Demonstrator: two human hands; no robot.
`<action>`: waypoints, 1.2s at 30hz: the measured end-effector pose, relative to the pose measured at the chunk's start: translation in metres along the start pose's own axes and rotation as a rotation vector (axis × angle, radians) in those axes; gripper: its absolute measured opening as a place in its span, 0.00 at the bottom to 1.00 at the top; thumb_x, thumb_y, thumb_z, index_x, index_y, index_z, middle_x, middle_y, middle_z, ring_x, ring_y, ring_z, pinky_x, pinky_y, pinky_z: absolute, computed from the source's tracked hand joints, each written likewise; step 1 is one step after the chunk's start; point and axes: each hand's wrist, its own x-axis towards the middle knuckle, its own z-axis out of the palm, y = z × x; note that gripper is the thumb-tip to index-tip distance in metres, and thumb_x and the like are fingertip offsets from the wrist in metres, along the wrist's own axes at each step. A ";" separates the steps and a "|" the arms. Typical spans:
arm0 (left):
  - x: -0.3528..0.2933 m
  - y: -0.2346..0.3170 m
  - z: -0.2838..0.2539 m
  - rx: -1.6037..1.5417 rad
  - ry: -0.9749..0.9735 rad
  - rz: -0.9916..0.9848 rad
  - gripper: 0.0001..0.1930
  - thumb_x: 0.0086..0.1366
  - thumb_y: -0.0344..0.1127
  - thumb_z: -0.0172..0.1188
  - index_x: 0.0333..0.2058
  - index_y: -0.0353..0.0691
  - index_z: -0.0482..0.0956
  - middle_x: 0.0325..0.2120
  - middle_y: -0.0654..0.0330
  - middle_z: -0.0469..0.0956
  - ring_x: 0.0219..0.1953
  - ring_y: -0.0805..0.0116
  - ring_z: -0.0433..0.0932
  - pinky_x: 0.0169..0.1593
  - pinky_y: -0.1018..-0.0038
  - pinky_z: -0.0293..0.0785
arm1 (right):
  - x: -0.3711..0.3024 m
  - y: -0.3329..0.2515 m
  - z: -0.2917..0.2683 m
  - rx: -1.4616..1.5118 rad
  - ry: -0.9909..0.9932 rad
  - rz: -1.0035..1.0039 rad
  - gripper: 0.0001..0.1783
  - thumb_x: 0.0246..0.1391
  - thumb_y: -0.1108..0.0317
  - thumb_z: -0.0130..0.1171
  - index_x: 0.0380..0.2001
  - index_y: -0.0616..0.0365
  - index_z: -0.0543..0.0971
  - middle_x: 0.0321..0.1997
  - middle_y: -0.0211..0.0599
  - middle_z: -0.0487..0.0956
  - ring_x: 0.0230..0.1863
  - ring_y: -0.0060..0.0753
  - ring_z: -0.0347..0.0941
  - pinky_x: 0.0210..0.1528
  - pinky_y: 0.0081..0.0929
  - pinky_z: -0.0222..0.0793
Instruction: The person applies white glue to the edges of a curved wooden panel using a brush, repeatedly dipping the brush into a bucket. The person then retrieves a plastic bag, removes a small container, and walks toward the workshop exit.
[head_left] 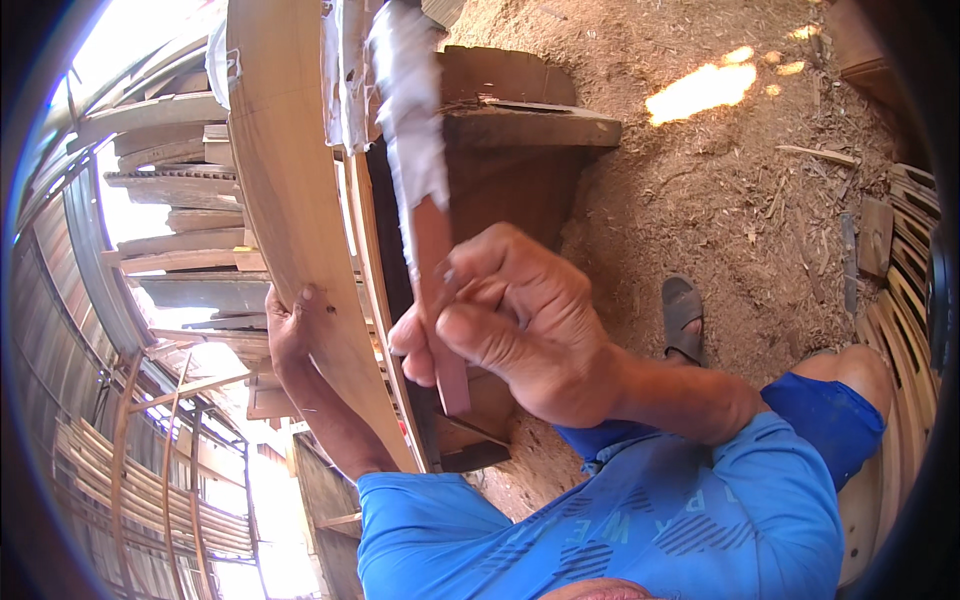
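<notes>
Stick [430, 235] is gripped by right hand [535, 330], board [285, 150] by left hand [290, 325]; spreading white paste [412, 140] seems the step, even stroke needed next.

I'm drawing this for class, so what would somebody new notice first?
Probably the white-smeared stick held in the fingers of the right hand, upper middle. Next, the glaring patch of light on the floor, upper right, and the bright blue shirt below.
</notes>
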 end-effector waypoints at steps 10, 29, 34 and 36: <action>-0.003 -0.001 0.004 0.026 0.066 0.044 0.24 0.60 0.50 0.69 0.45 0.39 0.73 0.29 0.65 0.78 0.28 0.78 0.77 0.30 0.79 0.74 | 0.009 0.020 -0.017 0.016 0.157 0.306 0.08 0.63 0.73 0.57 0.43 0.59 0.71 0.43 0.41 0.82 0.42 0.26 0.79 0.47 0.29 0.79; -0.004 0.006 0.004 0.020 0.019 0.025 0.28 0.56 0.51 0.72 0.45 0.36 0.74 0.30 0.63 0.78 0.29 0.75 0.77 0.31 0.75 0.76 | 0.029 0.034 -0.027 -0.251 0.030 0.224 0.09 0.62 0.76 0.58 0.43 0.61 0.69 0.42 0.39 0.81 0.46 0.24 0.78 0.50 0.25 0.76; -0.006 0.004 0.012 -0.007 0.047 0.048 0.20 0.63 0.48 0.67 0.43 0.40 0.73 0.25 0.67 0.77 0.23 0.79 0.76 0.26 0.82 0.73 | 0.007 0.039 -0.011 -0.161 -0.002 0.164 0.09 0.61 0.78 0.57 0.42 0.60 0.70 0.43 0.39 0.81 0.48 0.23 0.78 0.51 0.24 0.75; -0.004 0.003 0.009 0.005 0.065 0.056 0.21 0.63 0.48 0.67 0.43 0.39 0.73 0.25 0.67 0.77 0.23 0.80 0.77 0.25 0.83 0.73 | -0.003 0.043 -0.005 -0.159 0.009 0.137 0.09 0.61 0.79 0.57 0.42 0.60 0.70 0.43 0.39 0.80 0.48 0.23 0.77 0.52 0.24 0.75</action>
